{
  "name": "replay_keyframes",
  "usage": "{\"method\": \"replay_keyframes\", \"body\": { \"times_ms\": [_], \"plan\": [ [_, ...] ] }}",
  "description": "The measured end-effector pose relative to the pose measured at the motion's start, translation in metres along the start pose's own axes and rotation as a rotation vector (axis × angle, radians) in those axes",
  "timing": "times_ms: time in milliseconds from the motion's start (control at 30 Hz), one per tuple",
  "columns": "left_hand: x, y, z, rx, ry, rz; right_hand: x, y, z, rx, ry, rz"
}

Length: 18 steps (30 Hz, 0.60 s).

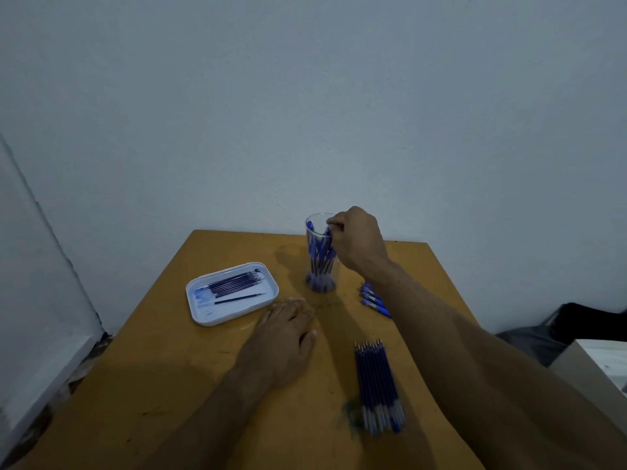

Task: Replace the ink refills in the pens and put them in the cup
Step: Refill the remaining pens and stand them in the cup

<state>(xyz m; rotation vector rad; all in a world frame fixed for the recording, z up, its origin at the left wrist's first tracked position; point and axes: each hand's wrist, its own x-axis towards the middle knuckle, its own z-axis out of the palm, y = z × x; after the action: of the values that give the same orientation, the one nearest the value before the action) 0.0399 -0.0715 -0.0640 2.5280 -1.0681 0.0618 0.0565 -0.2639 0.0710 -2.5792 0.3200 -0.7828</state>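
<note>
A clear plastic cup (314, 266) stands at the far middle of the table, holding several blue pens (319, 252). My right hand (356, 242) is at the cup's rim, and its curled fingertips pinch the top of one pen inside the cup. My left hand (285, 334) rests flat on the table nearer to me, fingers straight, holding nothing. A bundle of several blue ink refills (378, 385) lies to the right of my left hand. Loose blue pens (373, 298) lie on the table to the right of the cup, partly hidden by my right forearm.
A white tray (203, 317) at the left holds several dark used refills (237, 283). The yellow-brown table (169, 385) stands against a pale wall. A dark object (583, 320) and a pale box edge (597, 361) are at the right, off the table.
</note>
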Motion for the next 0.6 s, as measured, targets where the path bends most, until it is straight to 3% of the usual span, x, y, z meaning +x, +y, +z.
{"method": "replay_keyframes", "body": {
  "times_ms": [167,233,300,367,600],
  "plan": [
    [0.0,-0.001,0.0,0.004,-0.008,-0.001,-0.02,0.02,-0.013,0.048,0.181,0.039],
    [0.0,0.0,0.0,0.003,-0.009,-0.005,-0.034,0.043,-0.012,-0.025,0.096,0.116],
    [0.0,0.001,-0.001,0.002,-0.009,-0.006,-0.055,0.066,-0.005,-0.191,-0.129,0.198],
    [-0.001,0.001,-0.003,0.0,-0.015,-0.009,-0.08,0.083,0.0,-0.348,-0.25,0.205],
    [-0.001,0.002,-0.004,-0.004,-0.024,-0.022,-0.111,0.102,0.012,-0.394,-0.242,0.142]
  ]
}}
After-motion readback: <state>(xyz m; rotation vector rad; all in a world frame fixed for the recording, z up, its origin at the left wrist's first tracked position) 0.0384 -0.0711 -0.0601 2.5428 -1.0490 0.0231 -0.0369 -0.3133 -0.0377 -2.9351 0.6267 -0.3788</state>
